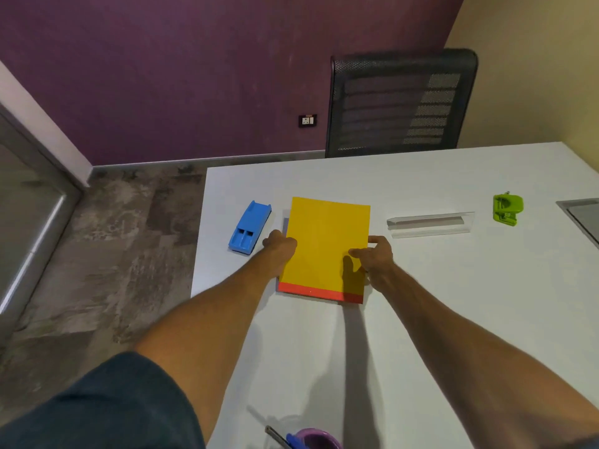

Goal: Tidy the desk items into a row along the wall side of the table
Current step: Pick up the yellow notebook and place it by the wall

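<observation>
Gripping the yellow pad (324, 247) by both side edges, left hand (279, 246) and right hand (377, 254) closed on it, flat mid-table between blue stapler (249, 231) and clear holder (429, 223); I'd slide it level, squared, in line with them.

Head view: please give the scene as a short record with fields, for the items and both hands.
held item: yellow notebook, flat on white table
left hand: grips notebook's left edge
right hand: grips its right edge
left of notebook: blue stapler
right of notebook: clear plastic holder, then green hole punch
near edge: purple cup, partly visible
</observation>
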`<action>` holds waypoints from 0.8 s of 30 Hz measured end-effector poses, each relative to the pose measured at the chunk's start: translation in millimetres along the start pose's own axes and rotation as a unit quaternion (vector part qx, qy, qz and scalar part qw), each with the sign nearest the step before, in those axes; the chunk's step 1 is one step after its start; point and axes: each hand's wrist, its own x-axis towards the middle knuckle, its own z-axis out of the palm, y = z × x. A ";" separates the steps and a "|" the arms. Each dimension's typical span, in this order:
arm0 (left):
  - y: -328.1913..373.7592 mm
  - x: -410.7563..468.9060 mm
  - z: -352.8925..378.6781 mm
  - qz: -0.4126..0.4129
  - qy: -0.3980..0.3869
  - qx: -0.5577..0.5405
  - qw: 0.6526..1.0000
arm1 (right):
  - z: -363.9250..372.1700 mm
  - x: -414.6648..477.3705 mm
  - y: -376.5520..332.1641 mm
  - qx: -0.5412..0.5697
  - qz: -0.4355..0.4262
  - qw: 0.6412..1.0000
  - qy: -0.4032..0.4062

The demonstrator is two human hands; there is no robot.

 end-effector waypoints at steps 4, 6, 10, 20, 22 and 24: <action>8.1 -31.0 -28.2 0.052 0.006 -0.052 0.997 | -7.3 -32.3 -24.5 0.016 -0.065 0.998 -0.006; 13.5 -51.4 -45.0 0.078 0.015 -0.081 0.994 | -10.9 -51.1 -38.4 0.019 -0.098 0.995 -0.014; 25.3 -100.0 -78.3 0.138 0.043 -0.100 0.984 | -11.5 -98.8 -64.9 0.013 -0.147 0.989 -0.018; 36.7 -235.6 -160.4 0.261 0.056 -0.104 0.958 | -37.2 -233.6 -121.8 -0.055 -0.306 0.950 0.009; 35.6 -269.7 -176.5 0.304 0.076 -0.068 0.947 | -43.8 -271.9 -130.8 -0.110 -0.362 0.922 0.087; 34.2 -302.7 -189.3 0.342 0.097 -0.022 0.934 | -50.7 -309.3 -138.6 -0.162 -0.419 0.884 0.133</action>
